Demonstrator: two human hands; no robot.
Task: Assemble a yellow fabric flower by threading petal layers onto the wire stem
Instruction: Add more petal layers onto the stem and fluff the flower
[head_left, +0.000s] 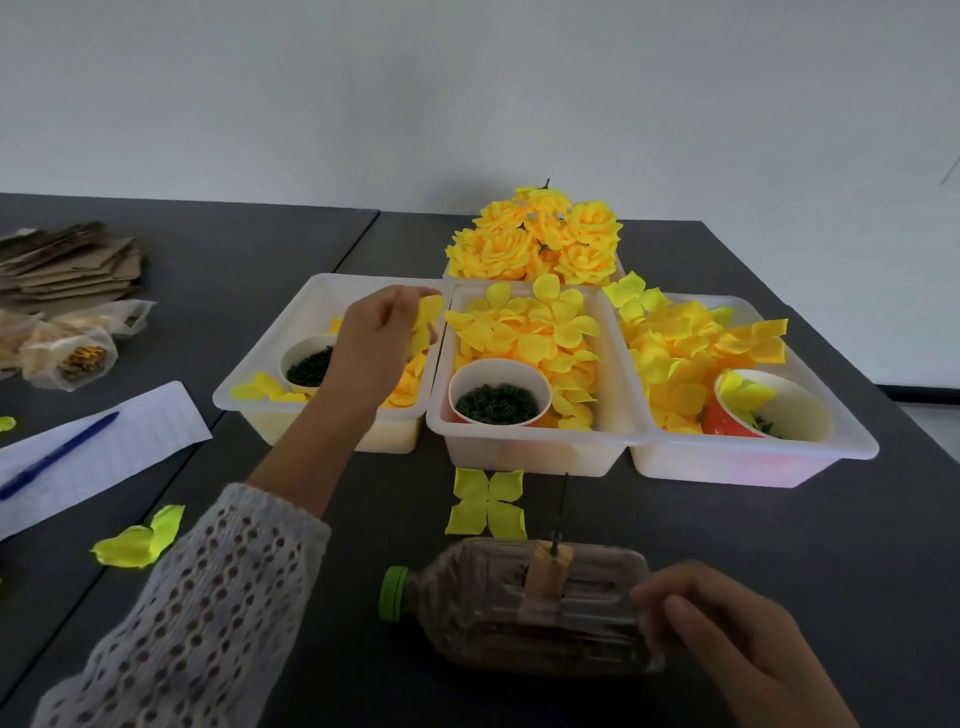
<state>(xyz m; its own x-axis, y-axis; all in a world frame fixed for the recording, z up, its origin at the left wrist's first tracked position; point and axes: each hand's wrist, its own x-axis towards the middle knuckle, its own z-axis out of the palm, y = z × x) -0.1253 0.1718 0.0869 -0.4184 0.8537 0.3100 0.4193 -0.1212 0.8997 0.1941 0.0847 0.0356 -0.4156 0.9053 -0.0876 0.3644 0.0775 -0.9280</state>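
The left hand (375, 332) reached over the left tray (270, 358), left of centre in the frame, its fingers curled and pinching a yellow petal layer (427, 322) above the tray's far right corner. The right hand (727, 629), at lower right, lay against the end of a plastic bottle (498, 613) lying on its side — fingers loosely bent around its base. A thin wire stem (561, 506) stood up from tape on the bottle, bare, with a four-lobed petal piece (487, 503) flat on the table (363, 519) just left of it.
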